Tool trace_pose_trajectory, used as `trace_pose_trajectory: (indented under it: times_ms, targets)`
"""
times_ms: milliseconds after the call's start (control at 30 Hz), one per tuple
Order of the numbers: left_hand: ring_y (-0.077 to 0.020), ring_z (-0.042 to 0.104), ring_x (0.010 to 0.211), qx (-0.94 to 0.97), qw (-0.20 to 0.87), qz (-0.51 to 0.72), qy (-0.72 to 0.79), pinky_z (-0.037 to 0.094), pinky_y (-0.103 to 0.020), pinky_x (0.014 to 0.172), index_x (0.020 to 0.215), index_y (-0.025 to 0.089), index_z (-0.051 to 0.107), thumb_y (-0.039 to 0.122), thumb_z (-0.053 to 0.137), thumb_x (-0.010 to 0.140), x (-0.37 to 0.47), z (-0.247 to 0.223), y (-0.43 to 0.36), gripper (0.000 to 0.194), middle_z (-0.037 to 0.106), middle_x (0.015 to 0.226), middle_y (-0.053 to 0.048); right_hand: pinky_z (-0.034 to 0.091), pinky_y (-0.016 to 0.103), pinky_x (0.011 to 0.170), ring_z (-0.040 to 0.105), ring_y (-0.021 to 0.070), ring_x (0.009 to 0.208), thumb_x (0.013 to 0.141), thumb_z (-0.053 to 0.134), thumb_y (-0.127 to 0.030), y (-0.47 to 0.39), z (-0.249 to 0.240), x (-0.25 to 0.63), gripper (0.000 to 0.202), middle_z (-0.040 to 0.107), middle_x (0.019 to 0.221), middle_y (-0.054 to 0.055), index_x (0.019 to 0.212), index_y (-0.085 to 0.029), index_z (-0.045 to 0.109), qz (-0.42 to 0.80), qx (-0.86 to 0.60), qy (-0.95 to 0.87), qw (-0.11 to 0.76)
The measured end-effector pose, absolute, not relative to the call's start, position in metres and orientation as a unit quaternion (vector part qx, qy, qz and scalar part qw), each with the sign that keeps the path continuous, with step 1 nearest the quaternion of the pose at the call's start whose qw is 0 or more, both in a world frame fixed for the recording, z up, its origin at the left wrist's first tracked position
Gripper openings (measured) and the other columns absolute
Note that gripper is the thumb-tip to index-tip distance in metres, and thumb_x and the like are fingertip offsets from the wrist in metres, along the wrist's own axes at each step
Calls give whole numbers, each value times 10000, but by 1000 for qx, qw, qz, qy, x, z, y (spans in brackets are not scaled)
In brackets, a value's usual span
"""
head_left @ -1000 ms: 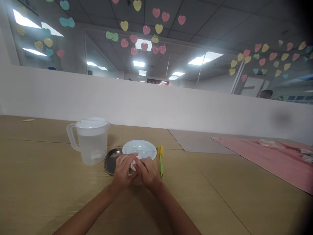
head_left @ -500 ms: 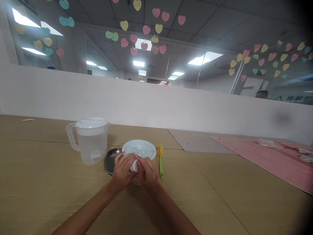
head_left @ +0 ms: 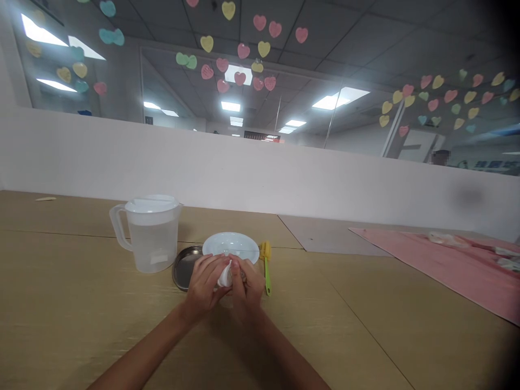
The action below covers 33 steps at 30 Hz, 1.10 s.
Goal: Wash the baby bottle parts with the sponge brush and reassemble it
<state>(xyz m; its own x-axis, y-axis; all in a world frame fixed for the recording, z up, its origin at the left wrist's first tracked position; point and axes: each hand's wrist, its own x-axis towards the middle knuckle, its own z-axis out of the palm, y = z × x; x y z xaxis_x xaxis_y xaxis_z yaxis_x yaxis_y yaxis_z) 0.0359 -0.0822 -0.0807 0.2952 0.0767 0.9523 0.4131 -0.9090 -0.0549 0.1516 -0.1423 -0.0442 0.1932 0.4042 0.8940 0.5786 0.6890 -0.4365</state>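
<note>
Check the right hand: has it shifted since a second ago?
Yes. The right hand has drawn slightly in toward the left hand, away from the green brush, which stays put; both hands grip the small white object.

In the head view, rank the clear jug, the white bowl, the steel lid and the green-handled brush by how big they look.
1. clear jug, plainly largest.
2. white bowl.
3. steel lid, partly hidden by the left hand, so its place against the bowl is unsure.
4. green-handled brush, thinnest.
</note>
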Motion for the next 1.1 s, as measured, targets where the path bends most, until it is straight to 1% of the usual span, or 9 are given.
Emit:
trace_pose_trajectory:
  times_ms: [133,233,367,500,600,667,767,900,1100]
  targets:
    - [-254,582,1084,-787,125,-582,-165,390,-432,975,1232,181,457,442,399,917,37,-81,-83,414,637,1123,-138,510,274,597,579,128,627,919,445,-248,-143,-42,150,246,633,704,15,955,-218,686,-42,-402,-618,674]
    - [-245,601,1037,-777,94,-607,-139,425,-434,948,1237,188,445,416,434,905,35,-84,-85,403,649,1079,-120,500,286,574,577,142,648,883,504,-251,-142,-45,154,194,640,764,29,1012,-231,647,-103,-368,-656,651]
    - [-243,568,1073,-749,35,-648,-135,459,-435,923,1265,189,426,349,501,883,33,-89,-82,420,627,1114,-124,497,323,586,578,180,694,826,568,-289,-137,-51,161,306,630,822,62,1115,-203,516,-199,-291,-725,592]
    - [-241,563,1086,-745,46,-650,-142,448,-451,949,1256,197,437,350,520,878,29,-91,-73,416,617,1140,-123,483,286,559,537,152,658,837,549,-340,-133,-53,160,294,572,828,56,1078,-182,491,-112,-328,-730,589]
    - [-237,568,1088,-747,68,-643,-157,447,-452,952,1244,193,443,359,477,900,25,-90,-68,384,620,1143,-128,466,245,529,495,112,612,851,540,-331,-134,-52,155,261,543,868,47,1063,-183,504,-28,-343,-722,599]
    - [-232,570,1088,-751,74,-636,-161,442,-449,958,1239,195,447,326,495,894,24,-89,-67,372,622,1146,-125,461,238,531,491,110,626,858,531,-308,-136,-51,154,230,540,886,48,1052,-186,511,-17,-344,-718,604]
    - [-226,565,1101,-764,71,-625,-143,438,-442,961,1247,198,441,267,518,883,24,-88,-68,378,621,1156,-122,489,265,611,528,145,743,869,500,-250,-136,-51,154,178,548,893,57,1036,-191,511,-57,-337,-714,611]
    - [-226,562,1109,-749,55,-650,-113,454,-430,932,1236,215,435,261,554,863,28,-85,-71,394,618,1161,-117,515,341,730,551,185,864,853,484,-157,-132,-54,160,220,567,922,81,1070,-192,504,-166,-297,-728,595]
    - [-225,581,1101,-738,36,-664,-117,482,-414,902,1220,231,427,231,596,835,34,-84,-76,421,624,1150,-108,517,325,629,559,174,767,840,461,-119,-125,-58,163,227,582,870,75,1048,-196,510,-248,-280,-715,591]
